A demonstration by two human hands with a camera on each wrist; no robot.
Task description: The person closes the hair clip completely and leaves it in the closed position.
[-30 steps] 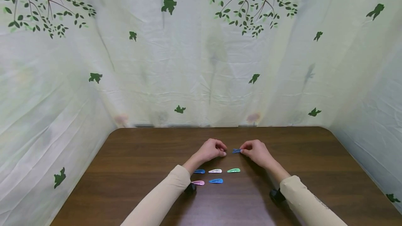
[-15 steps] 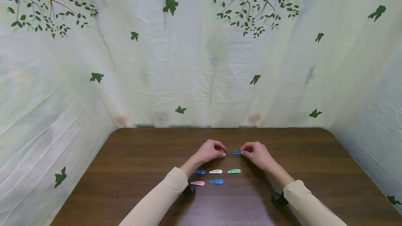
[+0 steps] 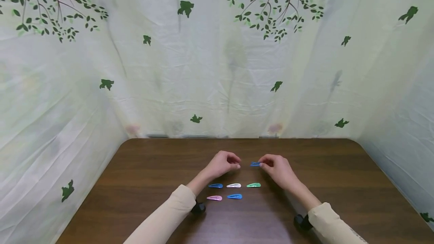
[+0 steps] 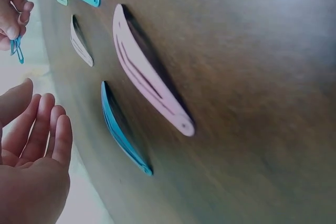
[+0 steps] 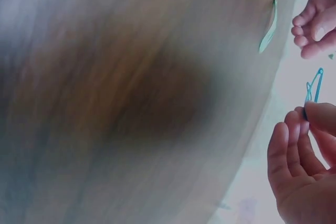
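Right hand (image 3: 276,166) pinched a small blue hair clip (image 3: 255,164) by one end, thumb against the forefinger; the clip's free end pointed toward the left hand (image 3: 222,164) and sat clear of the worktop (image 3: 135,183), just right of centre in the head view. In the right wrist view the clip (image 5: 313,88) stood up from the fingertips (image 5: 314,113) and looked sprung open, a thin loop against the pale backdrop.

Left hand held nothing. Its fingers (image 4: 44,135) were loosely curled and relaxed, a short gap away from the clip's free end, not touching it.

Judgement on technique: the clip is small and springy, so the pinch should stay on the closed end, firm but not so hard that the clip twists. Steadying the wrist near the worktop would keep the free end from wobbling. The left hand seemed best placed level with the clip if it is to take the free end.

Pose: both forearms ran in from the lower edge of the head view, converging at centre, wrists low, knuckles up.

Five more clips lay flat below the hands in two rows: blue (image 3: 215,185), white (image 3: 233,185), green (image 3: 253,185); then pink (image 3: 214,198), blue (image 3: 234,196).
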